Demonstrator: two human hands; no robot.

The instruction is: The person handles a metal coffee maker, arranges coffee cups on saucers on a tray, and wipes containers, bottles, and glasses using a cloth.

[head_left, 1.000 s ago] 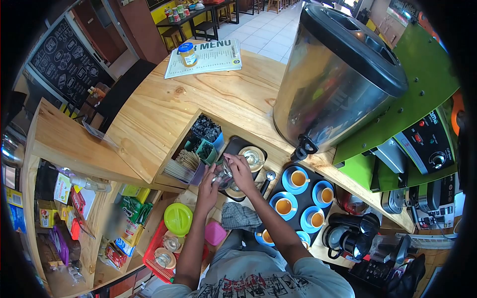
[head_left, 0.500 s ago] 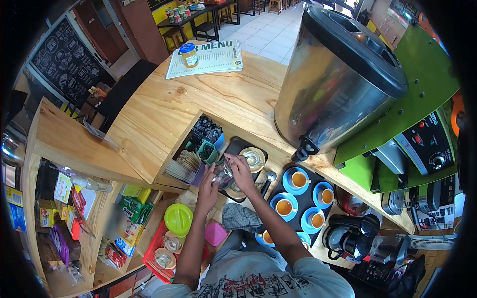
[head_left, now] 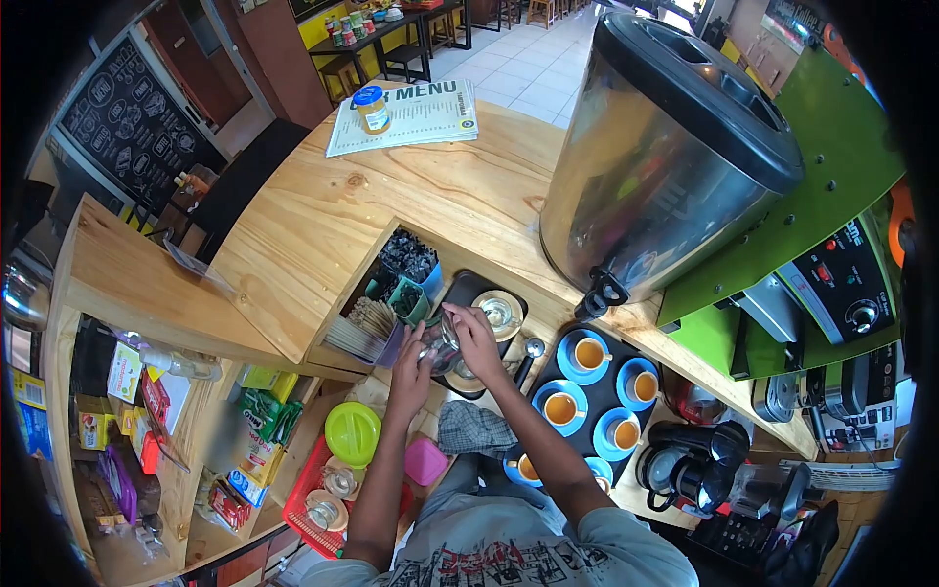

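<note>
My left hand (head_left: pixel 411 367) and my right hand (head_left: pixel 475 340) are closed around a clear glass (head_left: pixel 440 347), which my fingers partly hide. Just beyond my right hand, a glass cup (head_left: pixel 498 313) sits on a round wooden saucer on a black tray (head_left: pixel 462 289). Another saucer lies partly hidden under my hands. A spoon-like scoop with a black handle (head_left: pixel 525 369) rests to the right of my right hand. Below my hands, a grey checked cloth (head_left: pixel 472 427) lies on the counter.
Several blue cups of brown drink on saucers fill a dark tray (head_left: pixel 615 393) at right. A steel dispenser (head_left: pixel 626 196) stands behind it. A wooden box (head_left: pixel 323 357) holds straws and stirrers. A red basket (head_left: pixel 305 533) with glasses and a green lid (head_left: pixel 352 434) sit at lower left.
</note>
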